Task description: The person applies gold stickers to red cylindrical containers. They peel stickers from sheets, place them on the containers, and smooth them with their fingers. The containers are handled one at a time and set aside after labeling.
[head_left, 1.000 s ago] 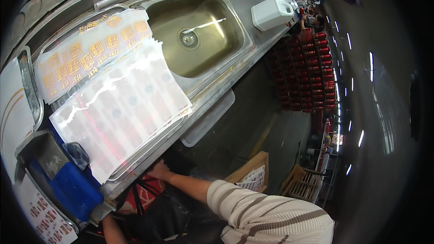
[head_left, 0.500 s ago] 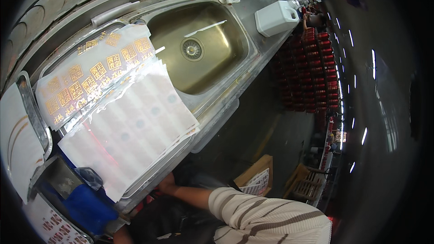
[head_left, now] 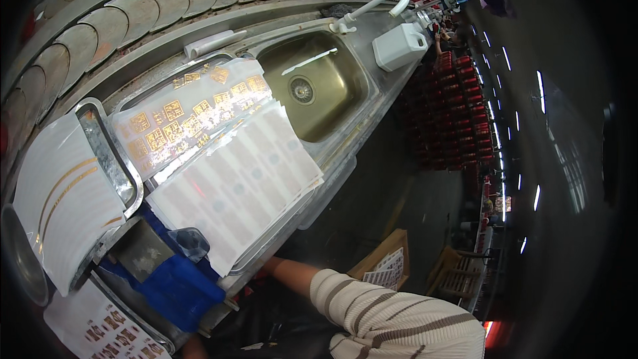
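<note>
My right hand reaches in below the front edge of the metal counter, its arm in a striped cream sleeve. The fingers are hidden under the edge, next to something dark and red. Of my left hand only a bit of skin shows at the bottom, below a crumpled blue cloth; its fingers are out of sight. Above my hands, a stack of white sheets with faint round spots lies over a metal tray. Behind it rests a clear sheet of gold square labels.
Beyond the sheets are a sink, a white faucet and a white jug. Gold-striped sheets lie at left, brown-printed sheets below. A plated conveyor curves behind. Red stacked goods stand at right.
The view has shifted, so the counter things sit farther right and more of the conveyor shows, with red containers on it. My right hand stays at the counter's front edge.
</note>
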The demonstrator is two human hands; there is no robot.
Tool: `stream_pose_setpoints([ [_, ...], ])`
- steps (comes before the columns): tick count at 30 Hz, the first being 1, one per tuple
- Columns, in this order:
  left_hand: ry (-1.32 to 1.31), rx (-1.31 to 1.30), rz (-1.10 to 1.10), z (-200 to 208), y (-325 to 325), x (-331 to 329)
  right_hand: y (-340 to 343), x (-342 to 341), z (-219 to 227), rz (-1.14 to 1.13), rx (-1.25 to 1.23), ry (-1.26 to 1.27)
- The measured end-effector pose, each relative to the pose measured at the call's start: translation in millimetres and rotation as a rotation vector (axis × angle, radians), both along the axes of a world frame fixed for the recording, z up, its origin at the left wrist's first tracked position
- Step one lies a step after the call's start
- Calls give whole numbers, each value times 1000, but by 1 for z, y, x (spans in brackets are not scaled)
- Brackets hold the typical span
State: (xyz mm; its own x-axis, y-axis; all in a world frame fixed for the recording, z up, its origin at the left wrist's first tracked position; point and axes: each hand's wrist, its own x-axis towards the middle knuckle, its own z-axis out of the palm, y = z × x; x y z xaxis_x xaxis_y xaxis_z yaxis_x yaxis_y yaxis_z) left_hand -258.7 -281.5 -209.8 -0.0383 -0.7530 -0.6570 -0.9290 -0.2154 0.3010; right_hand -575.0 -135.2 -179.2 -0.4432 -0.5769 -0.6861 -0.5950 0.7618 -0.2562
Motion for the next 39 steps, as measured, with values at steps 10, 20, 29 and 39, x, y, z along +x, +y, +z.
stream_pose_setpoints([
  [10,-31,44,-31,-11,-26,3,0,19,-20,-49,-37,97],
  [20,7,-33,-103,-8,-63,-3,-15,13,-5,-95,-119,86],
  [29,-4,-170,-124,8,-110,-40,-38,-55,37,-37,-161,60],
  [39,-21,-273,-142,-10,-108,-23,-59,-84,4,-32,-269,177],
])
